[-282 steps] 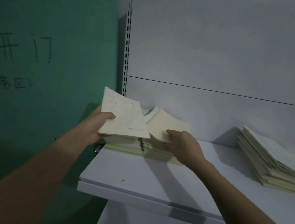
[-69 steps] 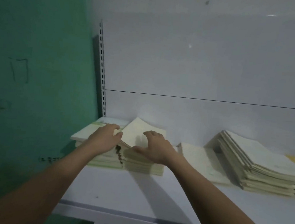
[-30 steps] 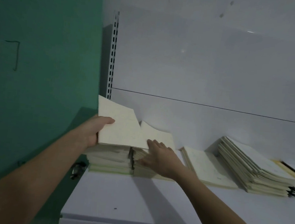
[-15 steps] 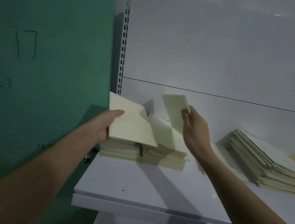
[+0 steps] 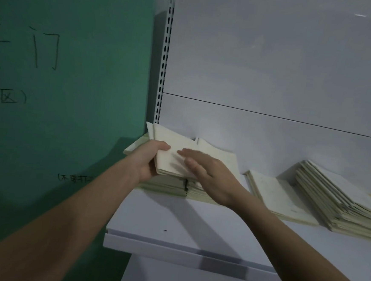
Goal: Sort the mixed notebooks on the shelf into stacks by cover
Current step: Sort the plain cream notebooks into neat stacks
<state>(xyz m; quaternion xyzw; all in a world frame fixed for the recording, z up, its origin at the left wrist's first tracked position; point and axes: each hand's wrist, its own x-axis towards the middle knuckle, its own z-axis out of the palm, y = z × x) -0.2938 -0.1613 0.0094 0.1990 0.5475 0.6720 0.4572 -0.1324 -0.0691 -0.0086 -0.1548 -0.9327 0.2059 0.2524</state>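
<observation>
At the white shelf (image 5: 173, 226), my left hand (image 5: 149, 159) grips a small bundle of cream notebooks (image 5: 170, 152), lifted clear of the mixed pile (image 5: 189, 188) at the shelf's left end. My right hand (image 5: 208, 175), which half a second ago held one notebook up in the air, is now empty and back over the pile, fingers straight and laid on the bundle's cover. That notebook has apparently joined the low stack (image 5: 280, 196) just right of the pile; the tall stack (image 5: 339, 201) lies farther right. One more sorted; much of the pile remains.
</observation>
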